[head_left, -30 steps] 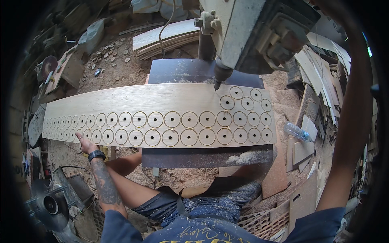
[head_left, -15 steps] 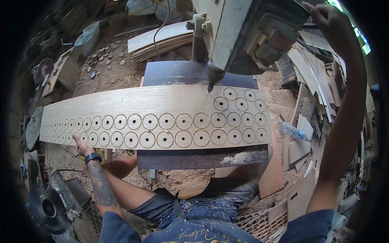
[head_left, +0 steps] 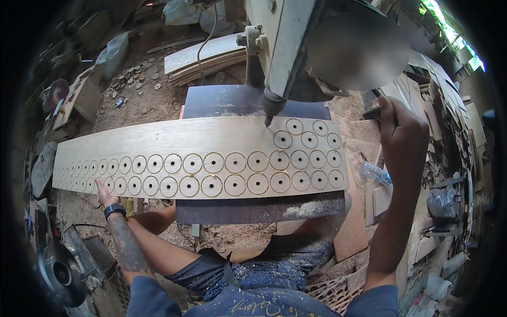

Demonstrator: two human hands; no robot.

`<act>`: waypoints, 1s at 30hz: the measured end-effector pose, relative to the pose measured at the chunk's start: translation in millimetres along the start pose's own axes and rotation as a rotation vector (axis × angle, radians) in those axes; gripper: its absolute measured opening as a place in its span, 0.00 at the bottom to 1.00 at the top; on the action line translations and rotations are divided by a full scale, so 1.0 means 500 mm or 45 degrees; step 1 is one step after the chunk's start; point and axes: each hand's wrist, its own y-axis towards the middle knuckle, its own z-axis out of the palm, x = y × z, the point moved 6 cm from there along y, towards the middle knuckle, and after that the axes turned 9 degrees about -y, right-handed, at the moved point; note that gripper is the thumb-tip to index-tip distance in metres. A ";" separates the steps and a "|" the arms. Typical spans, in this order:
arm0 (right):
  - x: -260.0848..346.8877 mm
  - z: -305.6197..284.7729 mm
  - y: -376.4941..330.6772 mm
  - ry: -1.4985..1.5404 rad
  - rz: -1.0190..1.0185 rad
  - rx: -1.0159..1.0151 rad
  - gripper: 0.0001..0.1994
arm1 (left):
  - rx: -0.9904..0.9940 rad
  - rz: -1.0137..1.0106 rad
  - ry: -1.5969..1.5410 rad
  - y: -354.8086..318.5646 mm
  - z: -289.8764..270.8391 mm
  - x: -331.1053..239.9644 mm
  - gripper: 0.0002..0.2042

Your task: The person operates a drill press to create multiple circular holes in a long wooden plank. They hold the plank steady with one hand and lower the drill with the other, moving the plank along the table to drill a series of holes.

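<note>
A long pale wooden board [head_left: 158, 136] lies across the dark drill press table [head_left: 248, 210], its left end overhanging. Rows of round cut rings with small centre holes cover its near half and right end. My left hand [head_left: 107, 194] grips the near edge toward the left, thumb on top, other fingers underneath. Above the bare far part of the board is the chuck [head_left: 274, 103] of the drill press [head_left: 288, 47]; whether its tip touches the wood I cannot tell. At the right, my right hand [head_left: 400, 124] is closed around the press's feed lever [head_left: 376, 92].
Curved boards [head_left: 208, 55] are stacked behind the press. Small wooden discs [head_left: 134, 76] lie on the dusty ground. A fan [head_left: 62, 272] stands at lower left. To the right are a plastic bottle [head_left: 376, 173] and piled wood offcuts [head_left: 449, 100].
My right hand has come down and toward me, drawing the lever with it. My left hand keeps its place on the board's near edge.
</note>
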 end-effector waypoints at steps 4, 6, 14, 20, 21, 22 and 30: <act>0.001 0.011 -0.001 -0.241 -0.040 0.196 0.18 | -0.104 -0.042 -0.019 -0.012 0.007 -0.003 0.38; 0.013 0.012 0.011 -0.319 -0.135 0.189 0.20 | -0.240 0.006 0.064 -0.029 0.006 -0.009 0.41; 0.008 0.088 0.022 -0.069 0.072 0.435 0.24 | -0.328 0.128 0.066 -0.047 0.003 -0.014 0.36; -0.011 0.141 -0.005 0.239 0.175 0.476 0.26 | -0.240 0.084 -0.059 -0.039 0.015 -0.005 0.29; -0.015 0.152 -0.008 0.287 0.174 0.446 0.26 | -0.252 0.057 -0.081 -0.042 0.016 -0.003 0.28; -0.020 0.166 -0.012 0.334 0.197 0.451 0.26 | -0.311 0.066 -0.037 -0.047 0.014 -0.004 0.27; -0.044 0.247 -0.035 0.595 0.201 0.275 0.25 | -0.259 0.036 -0.058 -0.045 0.021 -0.002 0.31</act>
